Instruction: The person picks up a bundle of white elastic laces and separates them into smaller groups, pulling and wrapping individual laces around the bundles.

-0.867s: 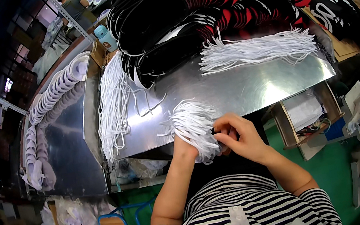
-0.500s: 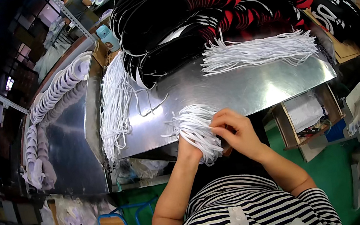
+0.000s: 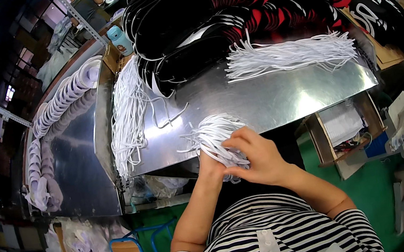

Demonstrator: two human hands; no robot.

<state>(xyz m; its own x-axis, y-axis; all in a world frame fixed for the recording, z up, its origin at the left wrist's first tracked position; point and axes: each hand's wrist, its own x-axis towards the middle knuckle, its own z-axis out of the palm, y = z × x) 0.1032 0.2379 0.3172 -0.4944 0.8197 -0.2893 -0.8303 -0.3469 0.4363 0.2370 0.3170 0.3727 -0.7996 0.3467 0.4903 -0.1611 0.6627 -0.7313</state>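
A bundle of white cords hangs over my left hand at the near edge of the metal table. The cords cover the fingers of that hand, which bears the bundle from beneath. My right hand comes round the bundle's right side, its thumb low and its fingers curved over the top of the strands. A long pile of white cords lies at the table's left edge, with a few loose strands beside it. Another pile of white cords lies crosswise at the back right.
Behind the cords, black and red curved pieces stand in a large stack on the metal table. Nested white cup-like pieces line the left side. Below the right edge sits an open wooden drawer; a blue-framed stool stands lower left.
My right hand has moved left onto the bundle. Its thumb and fingers, closed together at the bundle's right side before, are now spread round it. My left hand stays nearly in place.
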